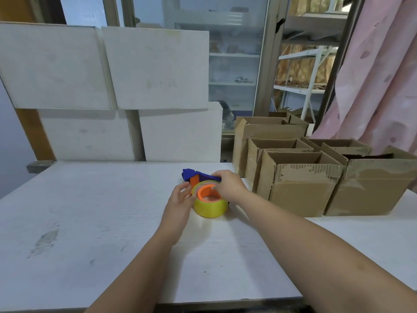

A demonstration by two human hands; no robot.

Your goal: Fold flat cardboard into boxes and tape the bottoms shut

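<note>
A tape dispenser (pixel 209 195) lies on the white table (pixel 94 222), with a yellow tape roll, an orange hub and a blue handle at its far side. My right hand (pixel 228 185) grips the dispenser from the right, thumb in the orange hub and fingers over the blue handle. My left hand (pixel 180 197) is at the roll's left side, fingers loosely spread and touching it. Several assembled brown cardboard boxes (pixel 300 184) stand open-topped on the right of the table.
White foam boxes (pixel 155 68) are stacked along the far edge of the table. A pink curtain (pixel 379 82) hangs at the right behind the cardboard boxes. Metal shelving (pixel 302 86) and a glass cabinet stand in the background.
</note>
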